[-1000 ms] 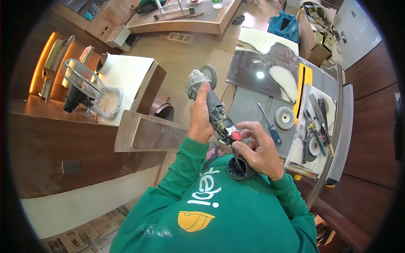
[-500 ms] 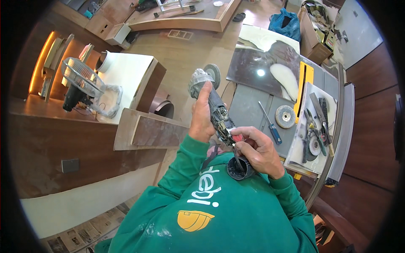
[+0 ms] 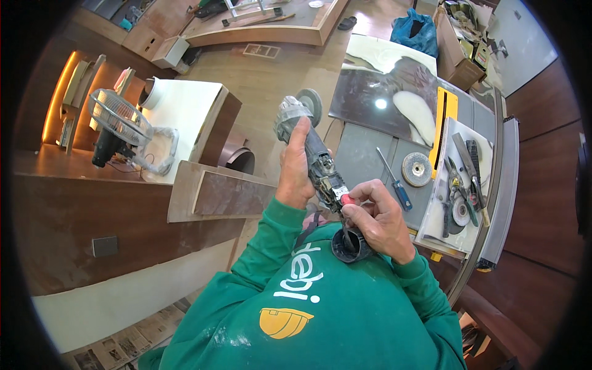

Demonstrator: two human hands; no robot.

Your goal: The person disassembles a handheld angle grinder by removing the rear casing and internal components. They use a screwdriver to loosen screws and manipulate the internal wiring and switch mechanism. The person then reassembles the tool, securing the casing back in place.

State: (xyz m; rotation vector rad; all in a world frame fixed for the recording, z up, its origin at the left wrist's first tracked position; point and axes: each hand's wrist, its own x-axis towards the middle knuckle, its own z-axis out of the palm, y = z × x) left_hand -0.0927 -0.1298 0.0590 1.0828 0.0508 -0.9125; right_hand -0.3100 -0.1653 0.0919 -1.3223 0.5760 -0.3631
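An angle grinder [image 3: 320, 157], dusty grey, slants in front of my chest with its disc [image 3: 309, 106] at the far end. My left hand [image 3: 296, 163] is wrapped round its body, thumb on top. At the near end the casing is off, and bare inner parts and wires show. There my right hand [image 3: 379, 222] pinches a small red part [image 3: 347, 200], perhaps a switch piece, against the grinder's end. Just below, a black tubular end cover [image 3: 351, 245] rests against my green top, with a dark cord running into it.
To the right, a grey work table [image 3: 364, 151] carries a blue-handled screwdriver [image 3: 394, 179], a round abrasive disc [image 3: 417, 169] and a board with pliers [image 3: 456, 185] and several other tools. A fan [image 3: 120, 123] stands at the left beside a white-topped cabinet [image 3: 185, 114].
My right fingers have shifted slightly up at the grinder's end, and more of the red part shows between them. My left hand keeps its hold.
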